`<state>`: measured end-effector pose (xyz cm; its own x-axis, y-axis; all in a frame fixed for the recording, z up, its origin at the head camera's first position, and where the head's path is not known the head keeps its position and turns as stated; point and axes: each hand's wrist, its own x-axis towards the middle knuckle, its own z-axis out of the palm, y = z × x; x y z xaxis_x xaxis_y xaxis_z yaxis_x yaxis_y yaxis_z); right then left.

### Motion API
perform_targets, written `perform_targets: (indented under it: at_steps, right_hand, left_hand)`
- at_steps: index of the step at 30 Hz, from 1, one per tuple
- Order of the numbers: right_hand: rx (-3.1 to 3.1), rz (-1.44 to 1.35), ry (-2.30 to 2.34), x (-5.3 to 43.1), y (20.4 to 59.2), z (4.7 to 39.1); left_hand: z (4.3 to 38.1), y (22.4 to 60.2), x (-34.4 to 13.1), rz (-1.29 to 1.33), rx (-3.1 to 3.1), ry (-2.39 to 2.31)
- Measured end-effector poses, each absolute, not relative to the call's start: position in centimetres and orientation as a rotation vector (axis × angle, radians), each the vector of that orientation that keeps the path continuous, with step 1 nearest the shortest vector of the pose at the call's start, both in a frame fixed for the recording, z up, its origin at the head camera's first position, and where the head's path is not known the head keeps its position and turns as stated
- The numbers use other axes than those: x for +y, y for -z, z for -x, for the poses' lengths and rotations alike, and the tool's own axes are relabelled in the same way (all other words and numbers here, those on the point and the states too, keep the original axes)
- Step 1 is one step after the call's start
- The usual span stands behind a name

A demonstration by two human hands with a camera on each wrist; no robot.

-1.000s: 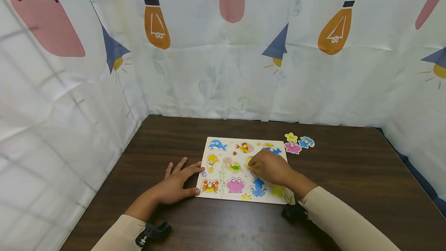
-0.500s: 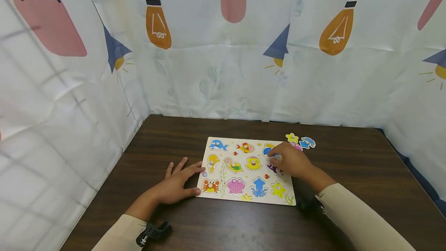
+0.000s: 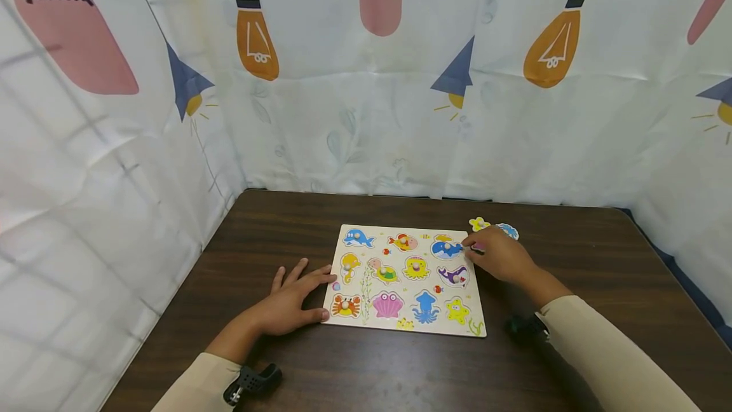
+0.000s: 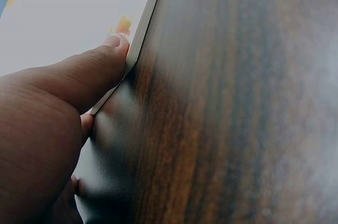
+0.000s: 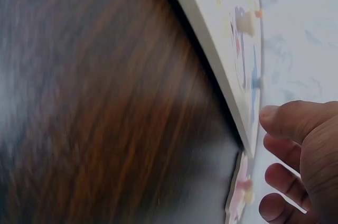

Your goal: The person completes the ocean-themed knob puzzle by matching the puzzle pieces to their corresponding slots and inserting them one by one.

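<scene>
A pale knobbed puzzle board (image 3: 366, 328) with sea-animal shapes lies on the brown table. My left hand (image 3: 291, 301) rests at its left edge with fingers spread. In the left wrist view the thumb (image 4: 100, 65) lies along the board's corner. My right hand (image 3: 500, 256) hovers past the board's upper right corner, fingers loosely bent. The right wrist view shows nothing between those fingertips (image 5: 270, 115). Beneath them lies a pink puzzle piece (image 5: 240, 184) with a knob, mostly covered by the hand in the head view.
Beside the right hand lie a yellow star-shaped piece (image 3: 478, 224) and a blue piece (image 3: 509, 230), partly covered. A printed curtain (image 3: 366, 132) hangs behind the table (image 3: 286, 215). A dark wrist strap (image 3: 260, 377) is on the left arm.
My right hand has moved from the yellow octopus across the board to the right, reaching the loose pieces beyond its upper right corner. The left hand has stayed in place.
</scene>
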<state>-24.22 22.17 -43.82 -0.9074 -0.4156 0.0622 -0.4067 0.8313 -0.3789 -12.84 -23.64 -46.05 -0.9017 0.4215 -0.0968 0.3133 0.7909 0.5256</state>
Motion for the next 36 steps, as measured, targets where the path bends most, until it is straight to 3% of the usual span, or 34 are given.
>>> perform_targets:
  at_steps: [36]
  right_hand:
    - [3.048, 0.476, 0.525, 24.8, 44.6, 25.8]
  left_hand:
    - [12.9, 46.1, -23.6, -0.577, 2.776, -0.751]
